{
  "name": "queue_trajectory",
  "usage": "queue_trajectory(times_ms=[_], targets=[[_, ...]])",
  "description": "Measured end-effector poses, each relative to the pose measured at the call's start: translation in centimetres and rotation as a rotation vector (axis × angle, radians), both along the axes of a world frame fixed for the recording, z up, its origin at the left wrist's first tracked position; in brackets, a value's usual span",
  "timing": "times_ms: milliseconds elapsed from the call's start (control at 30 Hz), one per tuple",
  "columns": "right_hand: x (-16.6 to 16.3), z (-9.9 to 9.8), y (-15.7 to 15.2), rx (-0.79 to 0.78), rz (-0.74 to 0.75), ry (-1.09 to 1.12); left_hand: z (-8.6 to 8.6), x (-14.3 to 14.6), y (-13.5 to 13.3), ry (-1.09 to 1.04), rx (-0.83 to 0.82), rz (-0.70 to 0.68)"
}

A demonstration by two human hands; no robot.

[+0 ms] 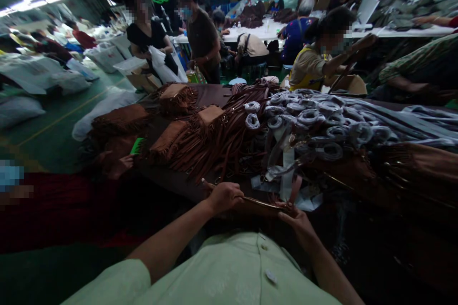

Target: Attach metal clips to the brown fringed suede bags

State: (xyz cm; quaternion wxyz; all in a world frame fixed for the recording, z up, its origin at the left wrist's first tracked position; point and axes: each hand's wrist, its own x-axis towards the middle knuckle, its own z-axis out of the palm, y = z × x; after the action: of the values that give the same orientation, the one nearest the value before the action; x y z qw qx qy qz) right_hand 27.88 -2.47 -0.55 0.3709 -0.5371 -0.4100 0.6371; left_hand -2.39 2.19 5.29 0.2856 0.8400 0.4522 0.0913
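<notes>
My left hand (223, 197) is closed round the near end of a thin brown strap (258, 202) that runs to the right over the dark table. My right hand (297, 221) pinches the strap's other end next to a pale paper wrapper (286, 183). Both hands sit at the table's near edge, just in front of my light green shirt. Behind them lies a heap of loose brown straps (222, 143) with metal clips.
Brown fringed bags (179, 97) lie at the left of the table, and several grey wrapped rolls (307, 116) at the right. A person at my left holds a green comb (137, 146). Other people work at tables behind.
</notes>
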Motion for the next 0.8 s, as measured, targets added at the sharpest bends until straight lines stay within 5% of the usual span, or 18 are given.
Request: queue_trajectory(times_ms=[167,267,367,533,667,800], targets=[[0.4,1.1,0.0,0.01,0.119,-0.597,-1.9,0.0,0.9,0.099,0.041,-0.083],[-0.4,3.0,0.5,0.274,0.059,-0.945,-2.2,-0.1,0.9,0.082,0.066,-0.105],[-2.1,4.2,2.2,0.505,0.322,-0.847,-1.9,-0.3,0.7,0.081,0.053,-0.132],[-4.2,3.5,4.3,0.429,0.722,-0.722,-1.7,-0.3,0.1,0.114,0.047,-0.148],[-5.3,2.4,3.9,0.454,0.793,-0.801,-1.8,0.4,-1.7,0.086,0.148,-0.087],[-5.9,1.4,3.3,0.49,0.7,-0.711,-2.3,1.6,-3.4,0.029,0.294,-0.116]])
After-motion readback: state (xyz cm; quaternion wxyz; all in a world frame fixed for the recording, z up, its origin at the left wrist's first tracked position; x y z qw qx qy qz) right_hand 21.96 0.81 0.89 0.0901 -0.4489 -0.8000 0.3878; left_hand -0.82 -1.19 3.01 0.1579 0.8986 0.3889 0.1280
